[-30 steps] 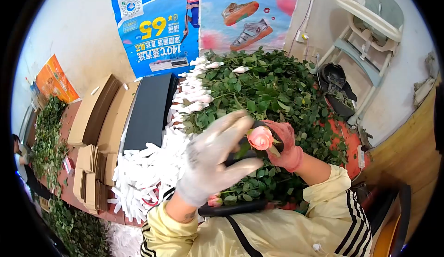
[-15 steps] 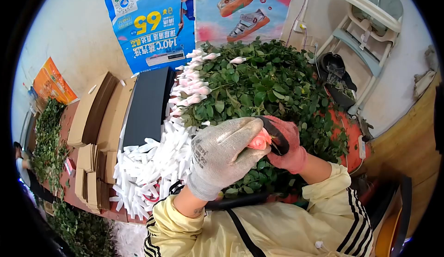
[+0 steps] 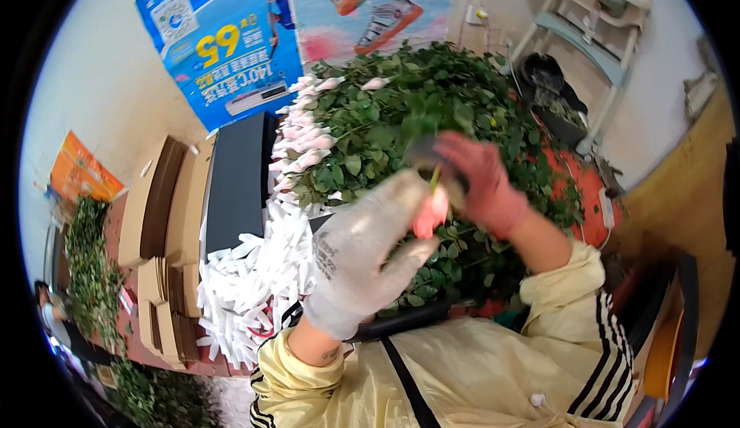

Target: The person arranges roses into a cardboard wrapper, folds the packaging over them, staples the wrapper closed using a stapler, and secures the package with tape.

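Observation:
A coral-pink rose point(image 3: 431, 214) hangs head down in front of me, its short green stem running up to my right hand. My right hand point(image 3: 484, 185), in a red glove with dark fingertips, is closed round the stem and blurred by motion. Beside the bloom is my left hand point(image 3: 362, 247) in a grey-white glove, fingers stretched out and thumb apart. Whether it touches the petals I cannot tell. Behind both hands lies a large heap of leafy rose stems point(image 3: 358, 131). Several wrapped pale-pink rose heads point(image 3: 308, 139) line its left edge.
A pile of white sleeves point(image 3: 258, 289) lies left of my left hand. Beyond it are a dark board point(image 3: 237, 181) and stacked cardboard point(image 3: 150, 204). A high chair point(image 3: 590, 43) stands at the back right. Far left, a person point(image 3: 55, 316) is partly visible beside more foliage.
My left fingers and thumb have spread from around the bloom. The rose now points downward with its stem showing. My right hand has moved up and away, and the view has shifted slightly.

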Tool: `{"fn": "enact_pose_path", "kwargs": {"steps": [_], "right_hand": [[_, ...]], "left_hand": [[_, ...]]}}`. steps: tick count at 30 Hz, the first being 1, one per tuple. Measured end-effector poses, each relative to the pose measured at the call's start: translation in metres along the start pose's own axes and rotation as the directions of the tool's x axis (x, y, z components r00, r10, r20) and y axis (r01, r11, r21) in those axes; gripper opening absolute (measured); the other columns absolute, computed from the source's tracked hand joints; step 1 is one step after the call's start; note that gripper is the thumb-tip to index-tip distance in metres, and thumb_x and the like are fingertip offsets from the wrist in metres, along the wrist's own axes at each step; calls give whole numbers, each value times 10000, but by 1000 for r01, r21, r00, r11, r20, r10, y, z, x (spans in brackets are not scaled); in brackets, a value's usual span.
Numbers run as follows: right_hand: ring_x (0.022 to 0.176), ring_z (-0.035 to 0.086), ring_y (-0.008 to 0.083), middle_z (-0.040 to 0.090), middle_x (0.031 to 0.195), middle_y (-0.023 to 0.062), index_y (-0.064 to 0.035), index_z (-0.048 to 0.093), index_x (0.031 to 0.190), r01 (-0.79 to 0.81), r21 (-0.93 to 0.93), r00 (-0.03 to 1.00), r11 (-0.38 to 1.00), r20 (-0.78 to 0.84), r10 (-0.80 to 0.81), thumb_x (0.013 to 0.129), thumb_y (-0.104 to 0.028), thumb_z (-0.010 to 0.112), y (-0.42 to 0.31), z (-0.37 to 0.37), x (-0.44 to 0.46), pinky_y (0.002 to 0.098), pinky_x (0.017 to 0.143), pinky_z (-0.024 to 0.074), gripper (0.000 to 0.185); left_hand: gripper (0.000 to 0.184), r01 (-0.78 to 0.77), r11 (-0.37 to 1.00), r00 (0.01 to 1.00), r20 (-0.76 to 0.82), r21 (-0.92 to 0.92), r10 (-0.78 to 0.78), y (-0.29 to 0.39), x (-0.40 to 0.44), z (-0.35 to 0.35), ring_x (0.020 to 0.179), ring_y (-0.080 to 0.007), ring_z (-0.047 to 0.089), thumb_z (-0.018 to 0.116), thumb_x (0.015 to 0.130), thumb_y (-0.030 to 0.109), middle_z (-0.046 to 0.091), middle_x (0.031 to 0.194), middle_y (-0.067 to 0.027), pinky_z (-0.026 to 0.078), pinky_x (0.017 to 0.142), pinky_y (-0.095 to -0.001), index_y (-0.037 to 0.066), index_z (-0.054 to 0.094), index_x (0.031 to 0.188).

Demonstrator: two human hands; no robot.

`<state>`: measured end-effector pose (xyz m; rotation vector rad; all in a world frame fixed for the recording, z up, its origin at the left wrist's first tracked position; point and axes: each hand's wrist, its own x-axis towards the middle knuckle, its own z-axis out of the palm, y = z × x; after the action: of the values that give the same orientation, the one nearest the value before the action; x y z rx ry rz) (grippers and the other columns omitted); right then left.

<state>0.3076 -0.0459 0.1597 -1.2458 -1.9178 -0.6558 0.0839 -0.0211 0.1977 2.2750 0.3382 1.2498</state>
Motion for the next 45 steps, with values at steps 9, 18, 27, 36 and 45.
{"fn": "enact_pose_path", "kwargs": {"steps": [9, 18, 27, 36, 45], "right_hand": [[1029, 565, 221, 599, 1082, 150, 4, 563, 1150, -61, 476, 554, 877, -715, 427, 833, -315, 497, 78, -299, -12, 334, 909, 426, 455], [905, 558, 184, 590, 960, 93, -32, 593, 1065, -715, -172, 503, 678, -800, 327, 785, -225, 561, -131, -402, -175, 316, 832, 438, 341], [781, 551, 147, 581, 839, 37, -68, 623, 979, -986, 67, 123, 150, -310, 943, 738, -135, 624, -151, -302, -255, 297, 755, 450, 250], [1032, 537, 382, 575, 1087, 210, -19, 560, 1111, -886, -425, -47, 185, 478, 877, 749, -156, 613, -126, -130, -418, 413, 900, 434, 391], [995, 595, 300, 620, 1106, 134, -130, 586, 1162, -857, -152, -323, 492, 903, -284, 868, -317, 457, -25, -104, -208, 390, 881, 458, 371]], "left_hand": [[561, 282, 924, 943, -101, -257, -316, -39, -72, 9, 729, -109, 572, 606, 869, 328, 586, 1123, -134, 477, 677, -247, -61, 480, 1253], [513, 492, 869, 870, -8, -55, -493, -56, -107, 33, 685, -102, 478, 503, 905, 320, 550, 747, -37, 395, 706, -262, -52, 490, 1257], [461, 357, 924, 933, 9, -138, -359, -71, -74, 16, 797, -114, 460, 420, 969, 290, 483, 1321, -127, 396, 764, -252, -6, 416, 1323], [492, 489, 872, 867, -101, -9, -488, -68, -91, -9, 706, -89, 519, 522, 921, 307, 623, 1050, -106, 437, 709, -257, -43, 477, 1265], [586, 590, 799, 725, -361, -114, -587, -75, -119, -37, 679, -88, 532, 613, 856, 439, 620, 792, -43, 435, 682, -247, -39, 548, 1188]]}}
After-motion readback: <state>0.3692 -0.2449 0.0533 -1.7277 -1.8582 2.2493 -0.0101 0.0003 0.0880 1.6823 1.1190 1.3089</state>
